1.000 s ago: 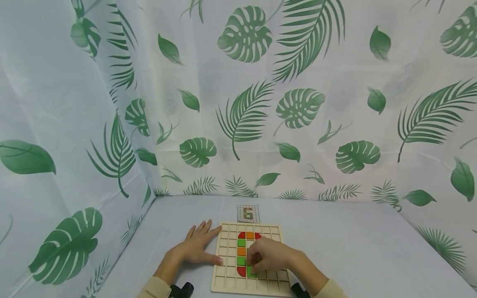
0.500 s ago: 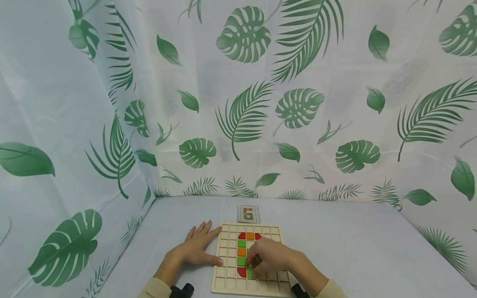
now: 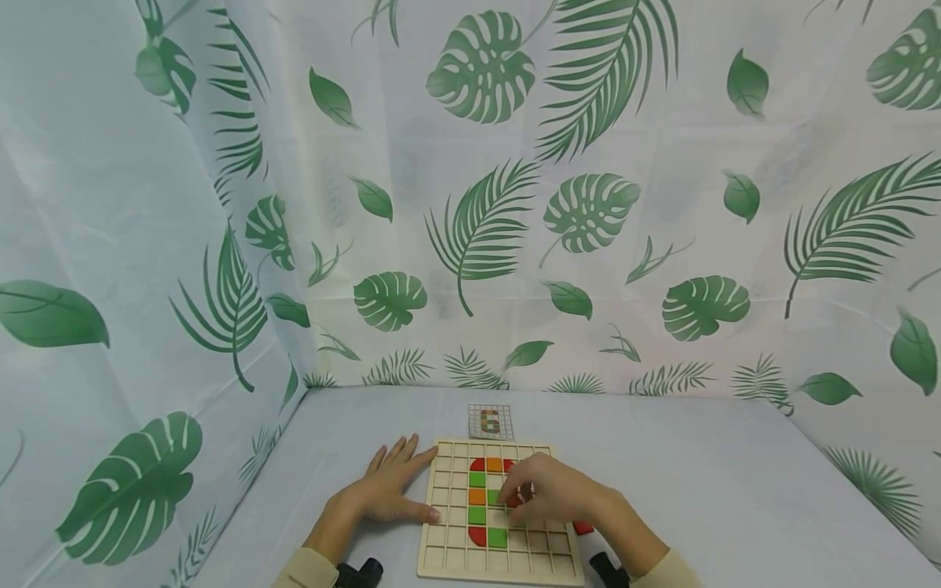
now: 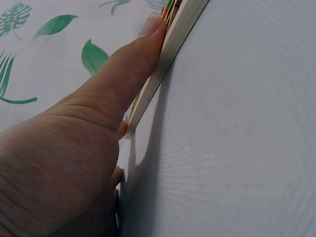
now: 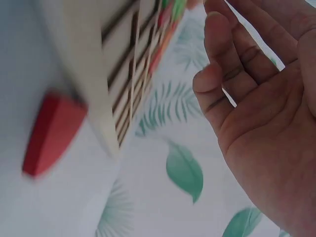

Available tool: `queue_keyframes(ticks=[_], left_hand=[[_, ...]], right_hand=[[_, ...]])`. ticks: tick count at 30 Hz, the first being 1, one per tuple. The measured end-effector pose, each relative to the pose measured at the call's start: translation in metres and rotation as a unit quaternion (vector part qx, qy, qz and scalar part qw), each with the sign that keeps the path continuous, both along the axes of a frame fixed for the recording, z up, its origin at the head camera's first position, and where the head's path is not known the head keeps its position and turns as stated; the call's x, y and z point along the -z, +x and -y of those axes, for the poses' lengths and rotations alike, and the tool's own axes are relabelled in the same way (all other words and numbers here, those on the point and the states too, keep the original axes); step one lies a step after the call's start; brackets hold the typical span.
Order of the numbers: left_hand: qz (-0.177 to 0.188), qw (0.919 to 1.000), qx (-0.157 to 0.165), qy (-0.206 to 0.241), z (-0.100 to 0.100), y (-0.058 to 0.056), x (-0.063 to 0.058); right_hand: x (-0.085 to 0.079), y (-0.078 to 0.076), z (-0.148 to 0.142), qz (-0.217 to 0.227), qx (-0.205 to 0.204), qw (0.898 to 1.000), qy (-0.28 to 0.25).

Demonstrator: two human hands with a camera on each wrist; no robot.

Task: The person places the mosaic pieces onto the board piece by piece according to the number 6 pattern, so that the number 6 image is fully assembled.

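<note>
A wooden grid board (image 3: pixel 448 555) lies on the table, bearing red, orange and green tiles. My left hand (image 3: pixel 390 486) rests flat at its left side, with the thumb on the board's rim; the left wrist view shows that thumb (image 4: pixel 121 74) against the board edge (image 4: pixel 163 69). Over the board's middle right, my right hand (image 3: pixel 555 490) hovers with bent fingers, its index and thumb tips apart near a green tile (image 3: pixel 493 496). Nothing held shows between them, though the hand hides part of the tiles. Another green tile (image 3: pixel 497 538) sits beside a red rounded tile (image 3: pixel 478 536).
A loose red rounded tile (image 3: pixel 584 528) lies on the table just right of the board; the right wrist view shows this red tile (image 5: pixel 54 133) close up. Behind the board lies a small pattern card (image 3: pixel 490 421). A leaf-printed curtain (image 3: pixel 485 245) encloses the table.
My right hand has moved up and to the right from the lower green tile, uncovering it and the loose red tile beside the board. The left hand stays where it was.
</note>
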State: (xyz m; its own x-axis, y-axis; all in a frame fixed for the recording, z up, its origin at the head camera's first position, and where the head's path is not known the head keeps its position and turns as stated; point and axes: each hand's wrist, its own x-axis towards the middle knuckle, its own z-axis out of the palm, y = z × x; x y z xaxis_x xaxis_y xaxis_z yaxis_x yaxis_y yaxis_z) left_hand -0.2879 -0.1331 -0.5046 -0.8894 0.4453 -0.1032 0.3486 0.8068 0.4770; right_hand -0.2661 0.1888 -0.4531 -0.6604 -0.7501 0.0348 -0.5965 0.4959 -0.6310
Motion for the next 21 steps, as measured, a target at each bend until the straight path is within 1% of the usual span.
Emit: queue_keyframes(ticks=[5,8,15,21], left_hand=[[-0.004,1.0,-0.001,-0.001,0.0,0.0,0.001],[-0.004,1.0,-0.004,-0.005,0.0,-0.001,0.001],[-0.002,1.0,-0.004,-0.007,0.001,-0.002,0.003],[-0.002,1.0,-0.004,-0.006,0.0,-0.002,0.003]], right_hand=[[-0.004,-0.006,-0.022,0.002,0.023,1.0,-0.008],[-0.009,-0.007,-0.033,0.007,0.039,0.999,-0.008],[-0.017,-0.005,-0.055,0.013,0.059,0.998,0.001],[-0.017,-0.005,-0.071,0.012,0.075,0.997,0.007]])
